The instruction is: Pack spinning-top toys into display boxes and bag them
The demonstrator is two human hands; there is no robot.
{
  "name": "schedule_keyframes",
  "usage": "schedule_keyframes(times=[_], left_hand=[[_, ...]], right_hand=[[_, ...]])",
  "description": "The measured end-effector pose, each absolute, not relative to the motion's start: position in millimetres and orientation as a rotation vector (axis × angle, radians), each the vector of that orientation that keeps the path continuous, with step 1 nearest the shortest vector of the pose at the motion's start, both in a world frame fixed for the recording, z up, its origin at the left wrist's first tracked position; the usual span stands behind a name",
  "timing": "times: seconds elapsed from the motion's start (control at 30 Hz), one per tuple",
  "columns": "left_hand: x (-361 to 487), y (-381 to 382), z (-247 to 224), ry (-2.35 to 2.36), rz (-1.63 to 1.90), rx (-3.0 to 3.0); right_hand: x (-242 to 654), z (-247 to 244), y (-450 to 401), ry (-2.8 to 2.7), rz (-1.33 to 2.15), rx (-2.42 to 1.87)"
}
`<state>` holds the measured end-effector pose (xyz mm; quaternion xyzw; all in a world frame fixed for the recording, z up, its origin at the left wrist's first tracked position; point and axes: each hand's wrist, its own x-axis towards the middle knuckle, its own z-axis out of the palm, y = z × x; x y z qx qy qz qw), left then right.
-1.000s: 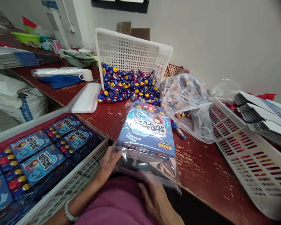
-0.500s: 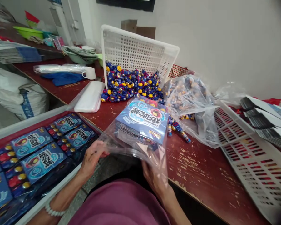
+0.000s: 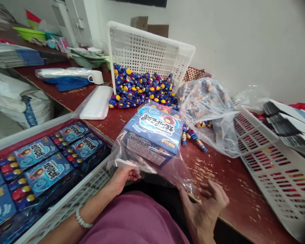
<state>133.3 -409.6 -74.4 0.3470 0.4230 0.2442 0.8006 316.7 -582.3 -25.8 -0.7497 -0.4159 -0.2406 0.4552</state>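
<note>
A blue printed box (image 3: 155, 127) stands on the table inside a clear plastic bag (image 3: 180, 169), whose loose mouth faces me. My left hand (image 3: 123, 178) has its fingers curled at the left side of the bag's mouth, pinching the film. Beside the bag's right corner is my right hand (image 3: 204, 205), its thumb and fingers spread apart, with the thumb close to or touching the film. Rows of similar boxes (image 3: 48, 173) with red and yellow capped pieces lie in a white crate (image 3: 66, 200) at my left.
A tipped white basket (image 3: 149, 44) spills small blue-and-yellow items (image 3: 144, 88) behind the box. Right of them are a filled plastic bag (image 3: 205, 98) and a slotted white basket (image 3: 277, 169). A stack of clear bags (image 3: 96, 103) and a white mug (image 3: 96, 77) stand at the left.
My left hand has moved right and slightly down along the bag's mouth. My right hand has moved right and its fingers have spread. The bag's opening now lies lower and wider.
</note>
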Motion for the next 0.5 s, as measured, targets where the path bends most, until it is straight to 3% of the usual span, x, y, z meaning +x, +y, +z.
schedule_keyframes(times=[0.2,0.5], left_hand=[[125.4,-408.6,-58.0,0.788,0.532,0.676],[143.5,-401.8,-37.3,0.601,0.664,0.897]], right_hand=[[315.0,-31.2,-585.6,-1.247,-0.184,-1.698],[313.5,-27.6,-612.4,-1.143,-0.227,-1.665]])
